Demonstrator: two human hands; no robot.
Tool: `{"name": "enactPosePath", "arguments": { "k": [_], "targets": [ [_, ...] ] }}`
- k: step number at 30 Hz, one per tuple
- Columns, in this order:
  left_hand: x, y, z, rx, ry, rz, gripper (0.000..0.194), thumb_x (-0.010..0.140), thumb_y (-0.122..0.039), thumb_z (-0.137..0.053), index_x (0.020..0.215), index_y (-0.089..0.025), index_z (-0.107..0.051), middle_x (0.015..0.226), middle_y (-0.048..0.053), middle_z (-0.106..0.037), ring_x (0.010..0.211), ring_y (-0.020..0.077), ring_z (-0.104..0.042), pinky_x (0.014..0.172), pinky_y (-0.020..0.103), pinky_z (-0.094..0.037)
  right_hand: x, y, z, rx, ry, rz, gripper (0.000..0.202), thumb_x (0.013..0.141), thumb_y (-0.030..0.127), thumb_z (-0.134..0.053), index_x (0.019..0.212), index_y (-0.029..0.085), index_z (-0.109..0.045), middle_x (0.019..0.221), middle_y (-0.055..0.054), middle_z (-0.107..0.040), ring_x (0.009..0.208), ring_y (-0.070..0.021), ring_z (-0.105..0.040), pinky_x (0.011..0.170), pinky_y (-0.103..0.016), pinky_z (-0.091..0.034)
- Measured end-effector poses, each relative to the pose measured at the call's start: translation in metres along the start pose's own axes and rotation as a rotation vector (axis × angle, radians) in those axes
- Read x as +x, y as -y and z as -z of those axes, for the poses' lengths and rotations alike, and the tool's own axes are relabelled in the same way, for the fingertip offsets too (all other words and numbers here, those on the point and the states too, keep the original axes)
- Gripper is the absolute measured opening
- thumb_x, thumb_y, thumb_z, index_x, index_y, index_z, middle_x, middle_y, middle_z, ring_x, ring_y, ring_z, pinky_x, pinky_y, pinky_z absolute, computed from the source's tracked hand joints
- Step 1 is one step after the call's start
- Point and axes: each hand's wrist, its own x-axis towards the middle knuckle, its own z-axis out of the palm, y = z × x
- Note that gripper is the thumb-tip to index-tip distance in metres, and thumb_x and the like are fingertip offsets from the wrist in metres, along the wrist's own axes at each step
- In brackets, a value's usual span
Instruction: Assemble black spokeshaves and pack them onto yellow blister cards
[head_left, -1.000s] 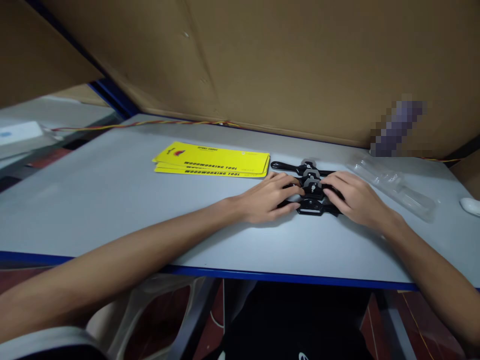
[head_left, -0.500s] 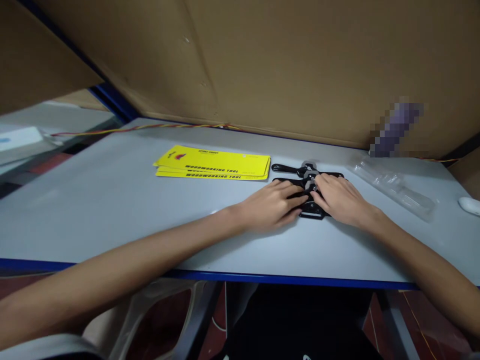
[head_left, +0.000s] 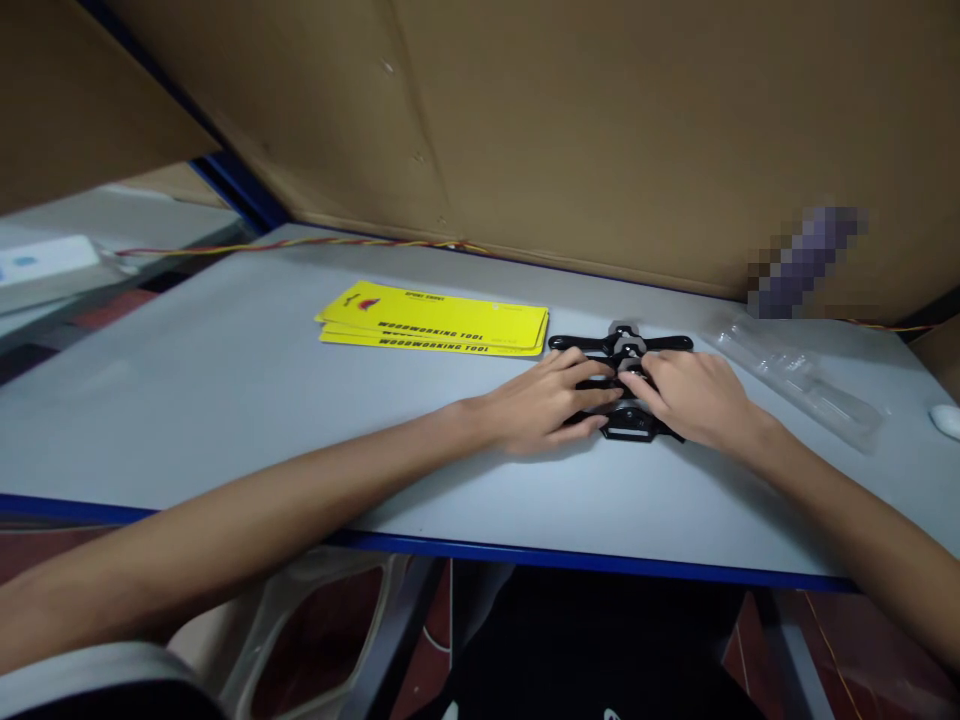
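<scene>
Several black spokeshaves lie side by side on the table, their grey blade parts lined up; the farthest spokeshave shows both handles, and the nearest spokeshave shows its slotted sole. Across the left handles rests my left hand, its fingers spread and lying flat on them. My right hand is curled over the right side of the middle spokeshaves. Its thumb and forefinger close about the metal centre of one, and its other fingers are partly hidden. Both hands cover parts of the middle handles.
Yellow printed cards are stacked left of the spokeshaves. Clear plastic packaging lies at the right, with a white object beyond it. A twisted cable runs along the back below a cardboard wall. The table has a blue front edge.
My right hand has shifted slightly nearer, uncovering the farthest spokeshave's right handle. The fingers of my left hand have spread a little wider over the left handles. The view has moved slightly.
</scene>
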Motion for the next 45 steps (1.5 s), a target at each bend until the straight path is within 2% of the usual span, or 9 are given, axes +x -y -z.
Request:
{"name": "enactPosePath", "arguments": {
  "k": [4,9,15,23,29,34,38,42,45],
  "targets": [
    [0.001,0.003,0.001,-0.05,0.019,0.054,0.05,0.107,-0.04,-0.035,0.139,-0.019,-0.067,0.121,0.016,-0.063,0.1,0.0278,-0.051,0.093,0.044,-0.042,0.006,0.012,-0.004,0.005,-0.005,-0.13,0.056,0.108,0.04,-0.033,0.085,0.016,-0.078,0.085,-0.015,-0.079,0.069,-0.0249,-0.069,0.06,-0.035,-0.038],
    [0.003,0.009,-0.002,-0.174,-0.001,0.127,0.046,0.105,-0.026,-0.034,0.135,-0.018,-0.069,0.119,0.013,-0.065,0.104,0.0264,-0.051,0.094,0.042,-0.041,0.006,0.015,-0.009,0.13,0.029,-0.245,0.052,0.104,0.043,-0.039,0.08,0.018,-0.079,0.079,-0.012,-0.077,0.068,-0.023,-0.067,0.058,-0.033,-0.035],
    [0.01,0.01,0.0,-0.18,-0.017,0.287,0.037,0.101,-0.035,-0.051,0.124,-0.018,-0.075,0.111,0.011,-0.069,0.105,0.0267,-0.056,0.093,0.042,-0.041,0.003,0.02,-0.014,0.186,-0.015,-0.344,0.046,0.099,0.045,-0.044,0.084,0.019,-0.079,0.072,-0.01,-0.073,0.07,-0.0235,-0.066,0.058,-0.033,-0.03],
    [0.015,0.013,-0.001,-0.276,-0.046,0.336,0.029,0.096,-0.032,-0.06,0.115,-0.021,-0.079,0.101,0.008,-0.069,0.099,0.0251,-0.057,0.092,0.04,-0.041,0.002,0.02,-0.016,0.25,-0.021,-0.343,0.048,0.101,0.045,-0.042,0.079,0.02,-0.078,0.071,-0.01,-0.072,0.064,-0.0212,-0.062,0.059,-0.034,-0.029],
    [0.015,0.012,-0.004,-0.278,-0.074,0.362,0.029,0.095,-0.034,-0.061,0.114,-0.022,-0.079,0.099,0.007,-0.068,0.097,0.0247,-0.056,0.093,0.041,-0.04,0.006,0.019,-0.02,0.27,-0.104,-0.369,0.043,0.094,0.044,-0.049,0.066,0.021,-0.072,0.065,-0.008,-0.067,0.065,-0.0208,-0.059,0.06,-0.034,-0.029],
    [0.015,0.012,-0.003,-0.262,-0.053,0.352,0.03,0.097,-0.034,-0.059,0.115,-0.022,-0.079,0.098,0.008,-0.067,0.097,0.0251,-0.056,0.091,0.042,-0.039,0.007,0.02,-0.017,0.32,-0.081,-0.39,0.034,0.089,0.04,-0.054,0.062,0.022,-0.062,0.061,-0.006,-0.062,0.063,-0.0194,-0.053,0.06,-0.034,-0.025],
    [0.015,0.011,-0.003,-0.24,-0.046,0.351,0.03,0.097,-0.033,-0.058,0.116,-0.023,-0.079,0.098,0.008,-0.067,0.097,0.0258,-0.056,0.09,0.042,-0.037,0.004,0.017,-0.018,0.371,-0.095,-0.285,0.006,0.082,0.023,-0.057,0.079,0.022,-0.062,0.072,-0.004,-0.065,0.064,-0.0179,-0.051,0.059,-0.033,-0.024],
    [0.015,0.011,-0.004,-0.242,-0.054,0.343,0.029,0.097,-0.032,-0.058,0.115,-0.022,-0.079,0.098,0.008,-0.067,0.098,0.0257,-0.057,0.089,0.041,-0.038,0.0,0.007,-0.023,0.457,-0.142,-0.1,0.026,0.084,0.011,-0.048,0.102,0.023,-0.063,0.092,-0.004,-0.067,0.072,-0.0182,-0.054,0.064,-0.033,-0.032],
    [0.014,0.012,-0.005,-0.243,-0.059,0.34,0.029,0.098,-0.033,-0.057,0.115,-0.023,-0.078,0.1,0.008,-0.068,0.098,0.0254,-0.057,0.09,0.042,-0.039,-0.001,0.0,-0.026,0.537,-0.152,-0.032,0.025,0.088,0.01,-0.044,0.091,0.023,-0.064,0.096,-0.005,-0.061,0.08,-0.0189,-0.057,0.071,-0.034,-0.04]
  ]
}}
